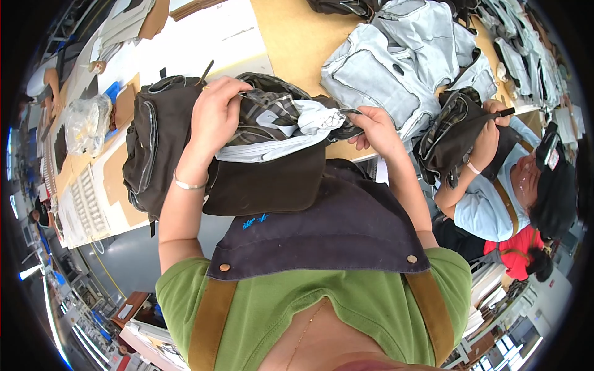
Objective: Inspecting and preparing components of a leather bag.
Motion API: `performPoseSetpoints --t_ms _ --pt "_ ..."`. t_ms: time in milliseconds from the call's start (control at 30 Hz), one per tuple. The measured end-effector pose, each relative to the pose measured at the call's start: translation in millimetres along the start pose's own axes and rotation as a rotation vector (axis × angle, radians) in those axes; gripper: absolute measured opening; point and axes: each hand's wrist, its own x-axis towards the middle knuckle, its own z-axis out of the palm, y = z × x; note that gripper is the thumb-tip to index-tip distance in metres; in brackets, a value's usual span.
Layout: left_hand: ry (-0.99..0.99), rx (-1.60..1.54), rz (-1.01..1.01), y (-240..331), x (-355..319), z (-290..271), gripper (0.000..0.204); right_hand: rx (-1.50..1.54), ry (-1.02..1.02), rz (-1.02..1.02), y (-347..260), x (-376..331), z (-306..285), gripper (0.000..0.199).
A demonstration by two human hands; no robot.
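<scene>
A dark brown backpack (266,188) lies at the table's edge in front of me, its mouth spread and its plaid lining (266,111) showing. My left hand (216,114) is closed over the far rim of the opening, with the fingertips partly hidden. At the other end of the opening, my right hand (374,131) pinches the dark piped edge between thumb and fingers. A bunched white piece (318,117) sits in the mouth near my right hand. A pale strip of cloth (272,148) runs along the near rim.
Grey-white bags turned inside out (396,68) are piled at the far right. To my right a co-worker (495,191) handles another dark bag (451,133). Cardboard and white sheets (204,40) cover the table's far left, near a clear plastic bag (88,123).
</scene>
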Motion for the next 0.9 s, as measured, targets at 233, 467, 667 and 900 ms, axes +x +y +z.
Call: performPoseSetpoints --t_ms 233,467,667,900 --pt "0.067 0.289 0.448 45.6 3.1 26.5 0.04 0.045 0.076 0.033 21.4 2.3 -5.4 0.022" --pt "-0.153 0.196 0.463 60.5 -6.5 56.4 0.034 0.004 0.108 0.037 18.2 -4.4 1.5 0.022" --pt "-0.276 0.173 0.321 46.0 -10.0 55.9 0.031 0.024 0.139 0.014 28.4 -2.7 -0.3 0.02" --pt "-0.13 0.13 0.258 46.0 -25.4 64.7 0.025 -0.252 0.304 -0.233 27.0 -4.9 5.3 0.017"
